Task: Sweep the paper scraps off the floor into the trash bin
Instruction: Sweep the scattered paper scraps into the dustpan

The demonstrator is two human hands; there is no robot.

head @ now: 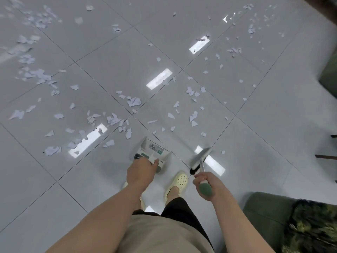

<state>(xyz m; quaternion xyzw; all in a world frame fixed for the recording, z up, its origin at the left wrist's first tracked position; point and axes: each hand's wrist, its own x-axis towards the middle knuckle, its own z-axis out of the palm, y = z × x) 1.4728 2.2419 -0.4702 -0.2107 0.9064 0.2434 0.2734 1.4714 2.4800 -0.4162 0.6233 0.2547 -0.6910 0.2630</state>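
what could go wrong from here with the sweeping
1. The paper scraps are spread across many tiles, far to the left and right, so a few strokes will likely miss some.
2. The broom in the right hand and the dustpan in the left hand are apart; light scraps may slip between or flutter away.
3. No trash bin is in view, so carrying a full pan may spill.

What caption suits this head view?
Left hand holds grey plastic dustpan, right hand green-handled broom; white paper scraps litter tiles.
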